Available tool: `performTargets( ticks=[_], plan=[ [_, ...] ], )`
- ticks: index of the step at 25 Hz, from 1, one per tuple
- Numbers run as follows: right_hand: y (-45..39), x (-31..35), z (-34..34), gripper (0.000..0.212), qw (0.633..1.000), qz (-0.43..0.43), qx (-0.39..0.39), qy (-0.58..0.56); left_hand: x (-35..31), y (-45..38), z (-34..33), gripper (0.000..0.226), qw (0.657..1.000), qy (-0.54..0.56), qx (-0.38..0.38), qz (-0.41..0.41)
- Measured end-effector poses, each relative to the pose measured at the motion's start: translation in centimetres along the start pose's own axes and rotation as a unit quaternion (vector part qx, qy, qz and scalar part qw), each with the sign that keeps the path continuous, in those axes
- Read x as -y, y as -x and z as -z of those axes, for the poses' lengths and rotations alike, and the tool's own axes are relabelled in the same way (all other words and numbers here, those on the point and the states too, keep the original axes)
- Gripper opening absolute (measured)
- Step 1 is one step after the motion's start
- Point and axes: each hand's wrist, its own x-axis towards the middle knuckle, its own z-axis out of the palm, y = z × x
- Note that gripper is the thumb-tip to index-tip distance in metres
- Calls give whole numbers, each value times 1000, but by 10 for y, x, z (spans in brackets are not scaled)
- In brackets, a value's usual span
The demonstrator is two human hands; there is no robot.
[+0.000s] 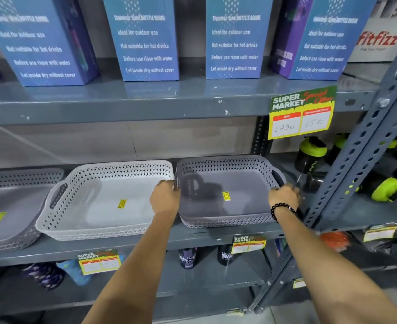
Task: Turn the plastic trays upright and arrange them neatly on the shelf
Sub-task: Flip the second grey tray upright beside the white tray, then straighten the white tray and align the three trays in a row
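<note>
Three perforated plastic trays stand upright in a row on the grey middle shelf [199,237]. The grey tray [227,183] on the right is held at both handles: my left hand [165,195] grips its left handle and my right hand [284,195], with a black bead bracelet, grips its right handle. A white tray [103,197] sits just left of it, their rims nearly touching. Another grey tray [12,206] lies at the far left, partly cut off by the frame edge. Each tray carries a small yellow sticker inside.
Blue bottle boxes [146,38] line the shelf above. A yellow price tag [301,113] hangs from that shelf's edge. A slotted steel upright [356,146] stands right of the grey tray, with black and green shaker bottles [309,155] behind it. Bottles fill the lower shelf.
</note>
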Motion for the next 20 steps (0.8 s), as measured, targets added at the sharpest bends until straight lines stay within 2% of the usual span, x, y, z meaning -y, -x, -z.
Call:
performTargets(
  ticks=[2, 3, 7, 11, 15, 18, 20],
  plan=[
    [11, 17, -11, 51, 992, 110, -38, 45, 6, 0, 5, 34, 1000, 22, -21, 6],
    [18, 29, -17, 52, 987, 151, -33, 51, 12, -2, 11, 38, 999, 33, -36, 13],
    [62, 81, -47, 51, 974, 213, 74, 8, 56, -20, 49, 45, 993, 45, -97, 50],
    [112, 131, -77, 58, 945, 269, 184, -16, 134, -51, 106, 54, 987, -20, -128, 90],
    [148, 166, -112, 62, 926, 306, 217, 39, 199, -90, 150, 52, 988, -113, -67, 83],
    [164, 172, -127, 61, 930, 294, 184, 123, 226, -109, 164, 54, 988, -132, 31, 68],
    [171, 172, -133, 62, 940, 268, 166, 134, 243, -115, 166, 54, 984, -149, 85, 52]
  ],
)
